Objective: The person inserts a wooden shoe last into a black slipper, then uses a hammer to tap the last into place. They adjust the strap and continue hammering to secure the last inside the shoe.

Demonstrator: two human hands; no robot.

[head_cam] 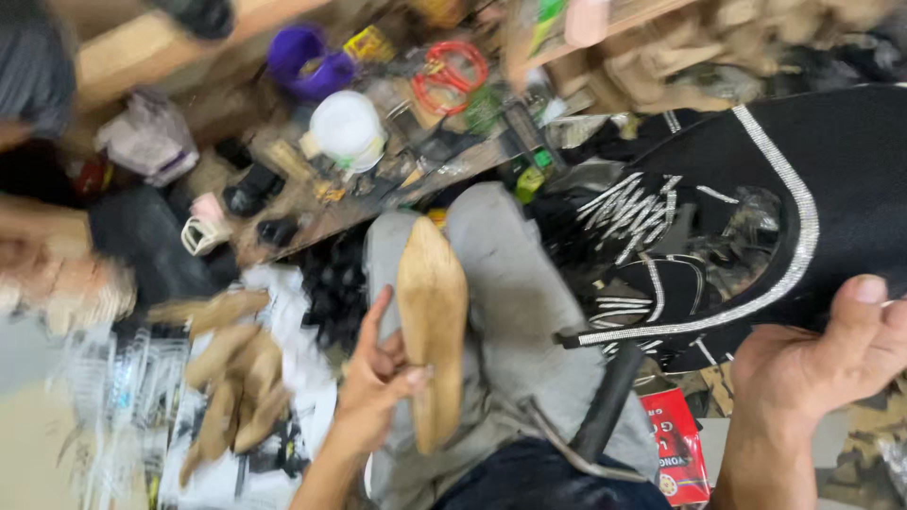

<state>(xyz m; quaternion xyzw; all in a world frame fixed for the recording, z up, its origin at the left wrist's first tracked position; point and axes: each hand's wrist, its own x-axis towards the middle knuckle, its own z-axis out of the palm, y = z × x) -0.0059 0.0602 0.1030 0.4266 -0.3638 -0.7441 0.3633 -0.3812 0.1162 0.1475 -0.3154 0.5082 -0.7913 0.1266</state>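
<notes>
Wooden and pale tan, a pointed shoe last (432,326) is sitting in the lower middle of the frame, its long axis running almost straight up and down the picture, the pointed tip toward the top and the broader end toward the bottom; the left hand (376,382) is gripping it from its left side, the thumb pressing on the near face and the fingers curling around the edge, so this hand is plainly the nearer one; the last is resting over the person's grey-clad knee (515,312). To the right, the right hand (817,364) is clasping the lower edge of a black shoe upper (756,198) trimmed with silver rhinestone bands, the thumb lying over the front and the fingers hidden behind the fabric; this piece is filling the right side of the frame, well apart from the last, with the knee between them. A red packet (680,444) is lying below it at the bottom edge. Further out, more wooden lasts (231,378) are piling up at the lower left on white sheets; a cluttered workbench (312,212) is crossing the upper part of the frame, carrying a white tub (348,127), a purple container (307,61) and a red ring (452,76); the view is blurring with motion.
</notes>
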